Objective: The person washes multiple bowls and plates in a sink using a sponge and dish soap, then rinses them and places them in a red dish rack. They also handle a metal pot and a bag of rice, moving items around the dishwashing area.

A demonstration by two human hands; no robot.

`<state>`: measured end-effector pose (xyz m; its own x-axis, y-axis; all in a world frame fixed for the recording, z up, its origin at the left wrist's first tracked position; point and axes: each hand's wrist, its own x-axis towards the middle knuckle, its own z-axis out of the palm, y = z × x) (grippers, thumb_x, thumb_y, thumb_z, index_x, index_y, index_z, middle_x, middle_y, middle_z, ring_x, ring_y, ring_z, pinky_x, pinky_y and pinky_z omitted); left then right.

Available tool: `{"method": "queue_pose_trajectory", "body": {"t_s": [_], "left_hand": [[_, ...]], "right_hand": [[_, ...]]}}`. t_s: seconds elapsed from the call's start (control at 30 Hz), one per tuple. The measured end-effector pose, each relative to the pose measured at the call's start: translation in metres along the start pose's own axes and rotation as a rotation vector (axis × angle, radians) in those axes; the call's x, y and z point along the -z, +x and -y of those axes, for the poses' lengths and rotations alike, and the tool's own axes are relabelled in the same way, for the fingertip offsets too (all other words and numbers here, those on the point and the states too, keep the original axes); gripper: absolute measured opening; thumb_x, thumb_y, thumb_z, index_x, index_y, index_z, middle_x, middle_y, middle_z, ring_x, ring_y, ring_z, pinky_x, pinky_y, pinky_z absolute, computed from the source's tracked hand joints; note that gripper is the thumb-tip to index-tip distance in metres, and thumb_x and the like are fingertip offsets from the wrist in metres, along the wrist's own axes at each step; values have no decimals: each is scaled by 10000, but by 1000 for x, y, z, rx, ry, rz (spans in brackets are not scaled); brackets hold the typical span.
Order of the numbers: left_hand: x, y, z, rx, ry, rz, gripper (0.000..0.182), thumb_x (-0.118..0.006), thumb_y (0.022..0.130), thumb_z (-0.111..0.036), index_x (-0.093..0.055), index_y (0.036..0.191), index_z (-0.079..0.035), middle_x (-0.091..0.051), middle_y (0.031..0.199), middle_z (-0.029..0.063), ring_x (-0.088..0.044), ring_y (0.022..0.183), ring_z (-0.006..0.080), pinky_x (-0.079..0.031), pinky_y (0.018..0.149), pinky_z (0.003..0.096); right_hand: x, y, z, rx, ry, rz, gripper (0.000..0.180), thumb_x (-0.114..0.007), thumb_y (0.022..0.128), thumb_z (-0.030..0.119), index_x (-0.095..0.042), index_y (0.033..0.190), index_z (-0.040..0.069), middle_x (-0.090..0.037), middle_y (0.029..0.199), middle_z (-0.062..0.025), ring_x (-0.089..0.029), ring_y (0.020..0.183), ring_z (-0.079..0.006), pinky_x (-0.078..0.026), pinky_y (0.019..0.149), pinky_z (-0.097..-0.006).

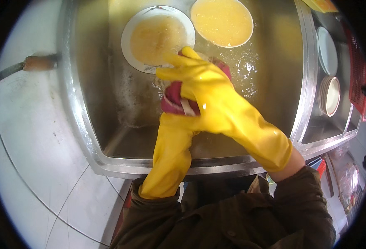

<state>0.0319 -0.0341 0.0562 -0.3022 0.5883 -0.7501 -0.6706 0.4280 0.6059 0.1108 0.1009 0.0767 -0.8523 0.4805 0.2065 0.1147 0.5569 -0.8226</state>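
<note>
Both my hands wear yellow rubber gloves above a stainless steel sink (114,162) of cloudy water. My right hand (204,81) lies over a dark red cloth (176,99), its fingers spread to the left. Beneath the cloth is my left hand (176,121), its fingers hidden by the cloth and the right hand. Whether a dish is between the hands cannot be told. Just beyond the fingertips, a white patterned plate (127,40) holds murky liquid. Beside it, a second plate (222,21) with a white rim lies under yellowish water.
In the neighbouring sink basin at right stand white plates (328,51) and a stack of bowls (332,96) on edge. A red plastic basket (357,74) is at the far right. A pipe with an orange-brown end (39,63) meets the sink's left side, over white tiles (30,124).
</note>
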Motion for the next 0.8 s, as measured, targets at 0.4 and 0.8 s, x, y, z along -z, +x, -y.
{"method": "queue_pose_trajectory", "body": {"t_s": [0.4, 0.8], "left_hand": [[-2, -15, -8, -149, -37, -82, 616, -650, 596, 82, -658, 1211, 71, -735, 1074, 130, -713, 930, 232, -562, 827, 328], [-8, -10, -11, -81, 8, -254, 642, -632, 629, 104, -612, 1264, 16, -704, 1140, 162, -703, 981, 293, -568, 896, 361]], "right_hand": [[-11, -48, -60, -1245, 1680, -342, 538, -593, 1028, 475, -610, 1368, 59, -694, 1280, -169, -670, 1156, -312, -532, 1018, -446], [24, -72, -52, -1256, 816, -290, 571, -750, 956, 384, -602, 1375, 25, -704, 1181, -88, -680, 1043, -162, -528, 896, -281]]}}
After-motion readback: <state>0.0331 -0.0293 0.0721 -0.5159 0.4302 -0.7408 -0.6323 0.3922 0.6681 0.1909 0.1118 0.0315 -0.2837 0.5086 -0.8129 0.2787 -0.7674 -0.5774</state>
